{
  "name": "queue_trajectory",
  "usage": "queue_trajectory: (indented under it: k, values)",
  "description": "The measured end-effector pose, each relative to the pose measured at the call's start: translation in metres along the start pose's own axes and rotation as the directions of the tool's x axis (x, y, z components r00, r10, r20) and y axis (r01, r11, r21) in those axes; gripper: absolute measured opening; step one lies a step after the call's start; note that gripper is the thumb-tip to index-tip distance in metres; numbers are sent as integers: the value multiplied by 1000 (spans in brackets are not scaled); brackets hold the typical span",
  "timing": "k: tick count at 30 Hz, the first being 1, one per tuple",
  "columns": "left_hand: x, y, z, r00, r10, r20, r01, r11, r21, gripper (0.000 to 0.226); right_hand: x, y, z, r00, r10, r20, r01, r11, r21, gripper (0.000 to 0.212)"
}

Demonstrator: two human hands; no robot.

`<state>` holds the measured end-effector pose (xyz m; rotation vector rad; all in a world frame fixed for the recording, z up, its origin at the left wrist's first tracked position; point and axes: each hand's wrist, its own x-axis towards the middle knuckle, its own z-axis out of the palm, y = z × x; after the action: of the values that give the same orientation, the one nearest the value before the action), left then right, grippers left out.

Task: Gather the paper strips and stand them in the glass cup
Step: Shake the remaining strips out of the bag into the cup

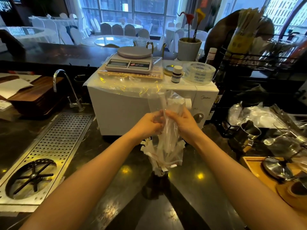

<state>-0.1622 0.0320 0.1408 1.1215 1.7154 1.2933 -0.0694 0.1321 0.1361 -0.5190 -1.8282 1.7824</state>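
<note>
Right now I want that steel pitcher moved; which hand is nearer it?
The right hand: the steel pitcher stands just to its right. The left hand is farther, across the plastic bag.

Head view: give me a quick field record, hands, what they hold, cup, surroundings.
left hand: gripping the clear plastic bag at mid-height
right hand: gripping the same bag from the other side
paper strips: white, bunched below the bag, standing in the glass cup
glass cup: on dark counter, mostly hidden
behind: white microwave, scale on top

Two hands (167,123); one scale (129,61); one faucet (66,87); one small bottle (177,74).
</note>
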Motion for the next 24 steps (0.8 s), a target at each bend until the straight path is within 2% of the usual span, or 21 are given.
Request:
queue_trajectory:
  k: [2, 5, 9, 13, 20, 24]
  values:
    - [-1, -2, 1, 1000, -7, 0, 7, 1000, -2, 46, -1, 3, -2, 999, -28, 34, 30, 999, -45, 39]
    - [-2, -1, 1, 1000, -1, 15, 1, 1000, -5, 48, -2, 2, -5, 991, -86, 102, 96, 991, -92, 30]
    - [0, 1, 0, 1000, 1, 26, 0, 1000, -13, 51, -1, -1, -9, 983, -116, 141, 124, 991, -45, 35]
    - [1, 4, -2, 1000, 4, 18, -3, 999, -40, 43, 2, -4, -14, 984, -108, 142, 114, 993, -34, 36]
    - [0, 8, -4, 1000, 15, -11, -15, 999, -45, 44, 5, -4, -16, 988, -119, 99, 119, 993, 12, 31]
    - [2, 11, -7, 998, 50, -27, -51, 998, -41, 46, 5, -9, -18, 984, -145, 102, 141, 989, 37, 41]
